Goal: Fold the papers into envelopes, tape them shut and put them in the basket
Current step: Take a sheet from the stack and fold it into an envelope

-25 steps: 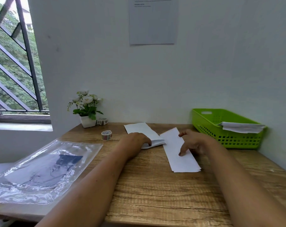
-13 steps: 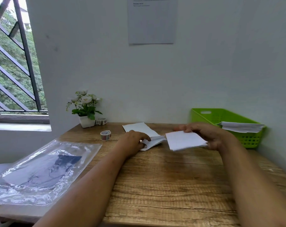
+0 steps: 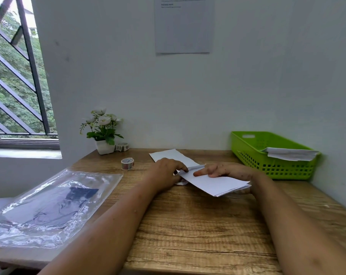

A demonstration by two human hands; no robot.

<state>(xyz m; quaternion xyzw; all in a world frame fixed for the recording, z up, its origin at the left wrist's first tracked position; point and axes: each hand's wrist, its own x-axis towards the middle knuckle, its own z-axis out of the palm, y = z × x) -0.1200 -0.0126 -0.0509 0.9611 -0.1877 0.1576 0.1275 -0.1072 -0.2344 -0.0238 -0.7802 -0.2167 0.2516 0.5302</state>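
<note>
A folded white paper (image 3: 215, 183) lies slanted at the middle of the wooden desk (image 3: 198, 225). My right hand (image 3: 225, 171) grips its far edge with fingers on top. My left hand (image 3: 166, 172) pinches its left corner. Behind my left hand another white paper (image 3: 170, 155) lies flat. A roll of patterned tape (image 3: 127, 163) stands left of the papers. The green basket (image 3: 253, 155) sits at the back right with folded white envelopes (image 3: 289, 153) resting on its rim.
A clear plastic bag with a dark sheet inside (image 3: 49, 205) covers the desk's left part. A small white flower pot (image 3: 104, 146) and a second tape roll (image 3: 122, 146) stand at the back left by the wall. The barred window (image 3: 15, 80) is at left.
My right hand lifted the long paper off the desk, folded it over, and brought it down toward my left hand. My left hand now pinches its left corner.
</note>
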